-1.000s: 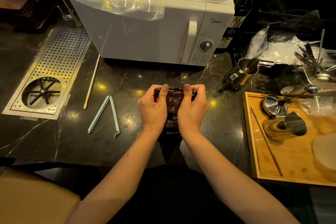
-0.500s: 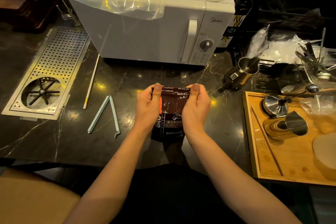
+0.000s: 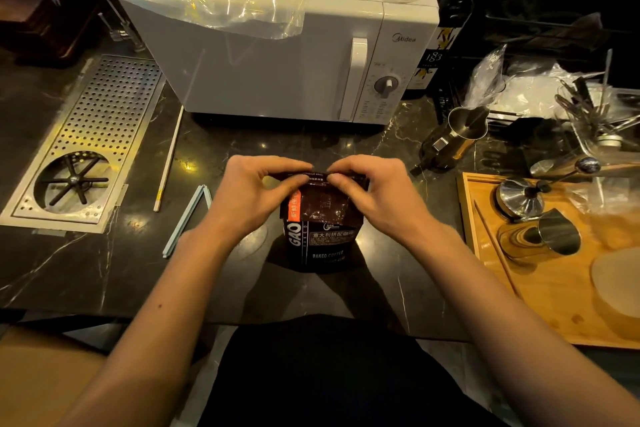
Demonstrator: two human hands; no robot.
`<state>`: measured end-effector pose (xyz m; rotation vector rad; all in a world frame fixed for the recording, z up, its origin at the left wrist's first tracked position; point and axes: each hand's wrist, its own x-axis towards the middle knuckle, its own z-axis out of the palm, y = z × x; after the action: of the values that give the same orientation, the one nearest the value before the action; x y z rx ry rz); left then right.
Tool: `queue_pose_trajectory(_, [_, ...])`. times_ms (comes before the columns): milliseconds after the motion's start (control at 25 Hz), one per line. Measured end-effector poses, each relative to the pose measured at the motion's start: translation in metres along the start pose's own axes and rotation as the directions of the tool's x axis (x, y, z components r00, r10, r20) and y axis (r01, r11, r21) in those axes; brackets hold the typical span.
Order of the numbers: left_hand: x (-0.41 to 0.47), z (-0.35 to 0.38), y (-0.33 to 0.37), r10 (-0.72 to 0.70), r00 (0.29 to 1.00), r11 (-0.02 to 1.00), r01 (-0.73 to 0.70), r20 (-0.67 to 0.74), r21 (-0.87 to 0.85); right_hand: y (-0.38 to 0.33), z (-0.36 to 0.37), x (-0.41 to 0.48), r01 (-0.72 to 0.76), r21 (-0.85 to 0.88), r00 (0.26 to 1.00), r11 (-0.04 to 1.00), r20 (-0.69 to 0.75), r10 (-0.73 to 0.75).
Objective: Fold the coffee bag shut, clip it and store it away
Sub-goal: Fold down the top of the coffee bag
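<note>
Dark coffee bag (image 3: 320,236) upright at frame centre on the counter (image 3: 104,270), top folded over, pinched in the grip of left hand (image 3: 256,198) and right hand (image 3: 374,198). Pale blue clip (image 3: 188,218) lying open at left. Wooden tray (image 3: 485,253) with steel cups at right; microwave (image 3: 277,59) behind.

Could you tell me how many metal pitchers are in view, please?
2: one pitcher right of the microwave, one jug on the wooden tray. Clutter may hide others.
</note>
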<state>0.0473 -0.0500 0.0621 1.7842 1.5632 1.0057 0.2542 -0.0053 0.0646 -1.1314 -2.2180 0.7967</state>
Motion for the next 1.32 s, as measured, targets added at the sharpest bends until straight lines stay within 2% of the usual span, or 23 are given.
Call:
queue_pose_trajectory(120, [0.007, -0.009, 0.011, 0.146, 0.982, 0.976, -0.163, 0.118, 0.146, -0.008, -0.01, 0.01, 0.113, -0.097, 0.985, 0.989, 0.145, -0.099])
queue_pose_trajectory(200, [0.012, -0.012, 0.018, 0.164, 0.969, 0.95, -0.206, 0.186, 0.235, -0.011, -0.014, 0.014, 0.172, -0.186, 0.972, 0.967, 0.191, -0.136])
queue_pose_trajectory(280, [0.016, -0.012, 0.024, 0.13, 0.97, 0.934, -0.19, 0.208, 0.304, -0.014, -0.016, 0.017, 0.194, -0.29, 0.972, 0.937, 0.188, -0.143])
queue_pose_trajectory(400, [0.016, -0.011, 0.031, 0.056, 0.979, 0.944, -0.116, 0.195, 0.309, -0.019, -0.014, 0.017, 0.212, -0.369, 0.972, 0.905, 0.175, -0.156])
queue_pose_trajectory(520, [0.017, -0.009, 0.036, 0.011, 0.978, 0.927, -0.089, 0.21, 0.365, -0.021, -0.013, 0.016, 0.202, -0.376, 0.974, 0.904, 0.175, -0.146])
queue_pose_trajectory(640, [0.021, -0.007, 0.04, 0.042, 0.967, 0.894, -0.148, 0.25, 0.422, -0.021, -0.017, 0.02, 0.187, -0.364, 0.976, 0.912, 0.174, -0.131])
queue_pose_trajectory(880, [0.022, -0.008, 0.032, 0.157, 0.941, 0.87, -0.276, 0.301, 0.409, -0.017, -0.018, 0.017, 0.19, -0.283, 0.973, 0.94, 0.184, -0.141])
queue_pose_trajectory(1160, [0.026, -0.015, 0.027, 0.142, 0.936, 0.876, -0.271, 0.324, 0.4, -0.008, -0.026, 0.017, 0.176, -0.268, 0.962, 0.947, 0.249, -0.109])
queue_pose_trajectory(1320, [0.025, -0.02, 0.026, 0.157, 0.933, 0.869, -0.286, 0.323, 0.403, -0.006, -0.025, 0.015, 0.163, -0.253, 0.97, 0.954, 0.217, -0.108])
